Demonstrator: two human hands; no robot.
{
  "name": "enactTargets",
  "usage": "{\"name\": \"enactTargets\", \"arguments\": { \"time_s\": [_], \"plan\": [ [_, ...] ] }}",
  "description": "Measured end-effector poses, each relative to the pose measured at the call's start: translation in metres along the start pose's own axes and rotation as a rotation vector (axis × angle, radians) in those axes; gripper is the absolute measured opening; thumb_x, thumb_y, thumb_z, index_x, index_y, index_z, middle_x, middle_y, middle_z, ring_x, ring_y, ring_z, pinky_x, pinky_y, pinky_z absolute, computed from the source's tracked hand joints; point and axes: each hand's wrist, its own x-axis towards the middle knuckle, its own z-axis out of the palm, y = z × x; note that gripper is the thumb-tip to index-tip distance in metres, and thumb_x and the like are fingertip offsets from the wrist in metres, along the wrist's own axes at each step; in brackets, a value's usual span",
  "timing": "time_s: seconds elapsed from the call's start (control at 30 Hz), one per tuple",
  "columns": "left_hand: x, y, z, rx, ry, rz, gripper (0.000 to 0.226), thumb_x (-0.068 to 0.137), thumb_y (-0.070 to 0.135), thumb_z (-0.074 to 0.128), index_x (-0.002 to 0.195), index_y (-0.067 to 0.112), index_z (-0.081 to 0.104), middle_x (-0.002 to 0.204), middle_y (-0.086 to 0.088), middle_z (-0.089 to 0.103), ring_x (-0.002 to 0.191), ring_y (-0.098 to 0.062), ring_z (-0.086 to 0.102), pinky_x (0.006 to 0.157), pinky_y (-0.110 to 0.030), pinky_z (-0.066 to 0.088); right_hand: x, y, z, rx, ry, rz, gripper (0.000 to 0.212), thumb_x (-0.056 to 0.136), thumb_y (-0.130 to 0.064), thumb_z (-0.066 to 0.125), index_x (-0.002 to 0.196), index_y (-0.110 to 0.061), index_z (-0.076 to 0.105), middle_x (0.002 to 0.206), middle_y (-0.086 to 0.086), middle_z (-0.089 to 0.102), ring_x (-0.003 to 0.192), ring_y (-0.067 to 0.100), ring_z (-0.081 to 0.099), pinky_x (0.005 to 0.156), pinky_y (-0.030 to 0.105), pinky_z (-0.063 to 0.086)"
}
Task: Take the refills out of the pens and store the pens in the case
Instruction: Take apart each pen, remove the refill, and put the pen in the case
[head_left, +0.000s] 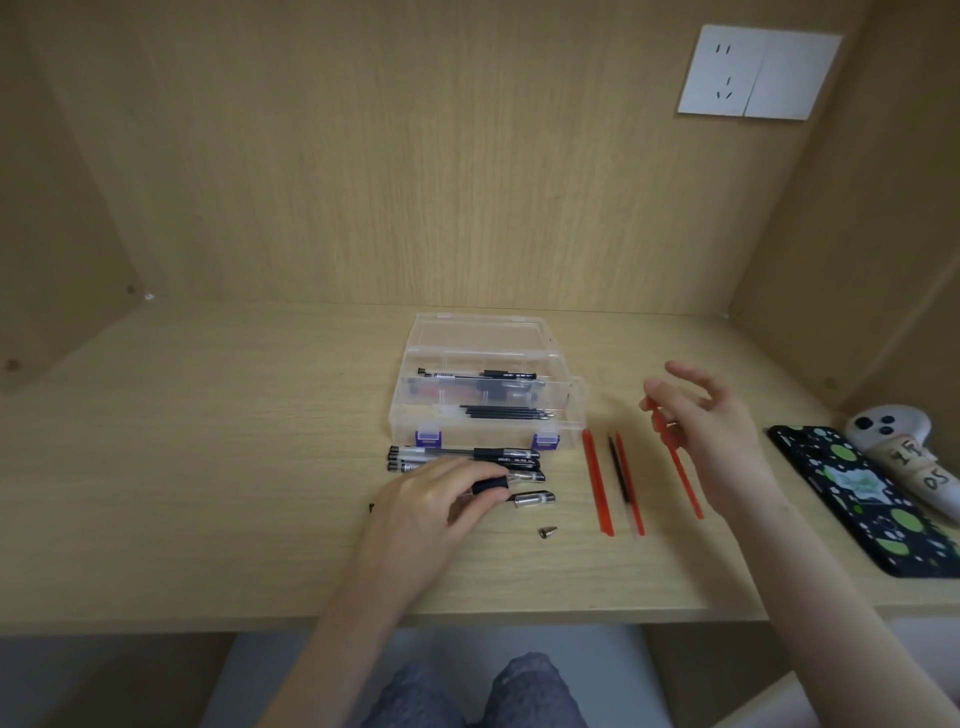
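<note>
My left hand (434, 501) grips a pen (489, 486) on the desk (208, 467), and my right hand (719, 436) pinches a red refill (681, 470).

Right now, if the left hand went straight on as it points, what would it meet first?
Likely the short loose pen piece just ahead of the left hand; depth is unclear.

We are looking at two forearms (831, 613), bare from the lower edge of the view up to the wrists. Each is ending in a grip with slim fingers and short nails: the left grip (434, 512) and the right grip (714, 431). Something small is glinting on a finger of the right grip, too small for us to identify. Lower down, trousers (527, 691) in mottled, speckled blue-grey fabric are covering both knees.
</note>
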Motion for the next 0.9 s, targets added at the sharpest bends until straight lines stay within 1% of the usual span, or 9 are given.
{"name": "enactTargets", "arguments": {
  "time_s": [0.07, 0.17, 0.27, 0.37, 0.5, 0.63, 0.73, 0.8, 0.9],
  "plan": [
    [0.000, 0.001, 0.000, -0.002, 0.002, -0.004, 0.028, 0.087, 0.042, 0.052, 0.096, 0.024, 0.071, 0.088, 0.015, 0.066, 0.070, 0.025, 0.040, 0.071, 0.003, 0.031, 0.007, 0.006, 0.003, -0.196, -0.026, -0.016, 0.036, 0.085, -0.018, 0.066, 0.118, -0.015, 0.053, 0.073, 0.001, 0.065, 0.060, 0.011, 0.051, 0.058, 0.022, 0.041],
    [0.000, 0.002, -0.001, -0.001, -0.001, -0.004, 0.028, 0.087, 0.042, 0.052, 0.096, 0.023, 0.071, 0.086, 0.017, 0.065, 0.069, 0.027, 0.040, 0.071, 0.005, 0.030, 0.015, 0.022, 0.012, -0.411, 0.013, -0.067, 0.032, 0.084, -0.020, 0.068, 0.112, -0.014, 0.054, 0.070, 0.001, 0.061, 0.059, 0.010, 0.053, 0.058, 0.023, 0.041],
    [0.000, 0.003, -0.002, -0.001, -0.016, -0.012, 0.028, 0.087, 0.042, 0.052, 0.097, 0.024, 0.071, 0.087, 0.018, 0.064, 0.069, 0.027, 0.041, 0.070, 0.005, 0.030, 0.020, 0.033, 0.020, -0.492, 0.043, -0.114, 0.029, 0.084, -0.018, 0.068, 0.109, -0.010, 0.055, 0.071, 0.008, 0.062, 0.061, 0.015, 0.056, 0.057, 0.022, 0.040],
    [0.001, 0.003, -0.002, 0.004, -0.030, -0.016, 0.021, 0.086, 0.037, 0.059, 0.097, 0.024, 0.071, 0.086, 0.018, 0.063, 0.069, 0.027, 0.041, 0.070, 0.006, 0.030, 0.020, 0.040, 0.026, -0.566, 0.032, -0.164, 0.027, 0.084, -0.018, 0.067, 0.107, -0.009, 0.055, 0.076, 0.013, 0.064, 0.069, 0.022, 0.059, 0.056, 0.020, 0.038],
    [0.001, 0.004, -0.004, 0.010, -0.043, -0.017, 0.022, 0.085, 0.036, 0.059, 0.098, 0.024, 0.071, 0.085, 0.024, 0.056, 0.069, 0.026, 0.042, 0.069, 0.006, 0.030, 0.017, 0.041, 0.028, -0.656, -0.019, -0.199, 0.022, 0.085, -0.023, 0.067, 0.102, -0.013, 0.058, 0.071, 0.006, 0.061, 0.066, 0.018, 0.056, 0.054, 0.023, 0.038],
    [0.001, 0.003, -0.003, 0.011, -0.040, -0.027, 0.027, 0.088, 0.043, 0.053, 0.099, 0.026, 0.071, 0.087, 0.019, 0.064, 0.068, 0.025, 0.042, 0.070, 0.005, 0.031, 0.012, 0.034, 0.029, -0.642, -0.062, -0.292, 0.010, 0.088, -0.016, 0.061, 0.097, -0.014, 0.062, 0.073, 0.004, 0.060, 0.070, 0.022, 0.057, 0.062, 0.030, 0.042],
    [0.001, 0.003, -0.003, 0.019, -0.041, -0.030, 0.025, 0.087, 0.041, 0.055, 0.098, 0.025, 0.071, 0.087, 0.016, 0.066, 0.068, 0.026, 0.042, 0.070, 0.006, 0.030, 0.014, 0.028, 0.038, -0.675, -0.096, -0.414, 0.011, 0.088, -0.013, 0.057, 0.095, -0.018, 0.065, 0.082, 0.000, 0.062, 0.073, 0.011, 0.054, 0.061, 0.018, 0.040],
    [0.001, 0.003, -0.003, 0.021, -0.044, -0.026, 0.026, 0.087, 0.041, 0.054, 0.098, 0.025, 0.071, 0.087, 0.016, 0.067, 0.069, 0.026, 0.042, 0.069, 0.006, 0.030, 0.017, 0.028, 0.044, -0.704, -0.123, -0.450, 0.012, 0.088, -0.011, 0.058, 0.093, -0.018, 0.065, 0.086, -0.001, 0.063, 0.073, 0.007, 0.053, 0.060, 0.011, 0.036],
    [0.001, 0.003, -0.003, 0.019, -0.037, -0.026, 0.028, 0.088, 0.042, 0.052, 0.098, 0.024, 0.071, 0.087, 0.016, 0.066, 0.069, 0.027, 0.042, 0.070, 0.007, 0.029, 0.020, 0.029, 0.048, -0.705, -0.158, -0.455, 0.013, 0.086, -0.008, 0.058, 0.090, -0.018, 0.066, 0.088, -0.001, 0.063, 0.074, 0.007, 0.052, 0.061, 0.008, 0.035]
  ]
}}
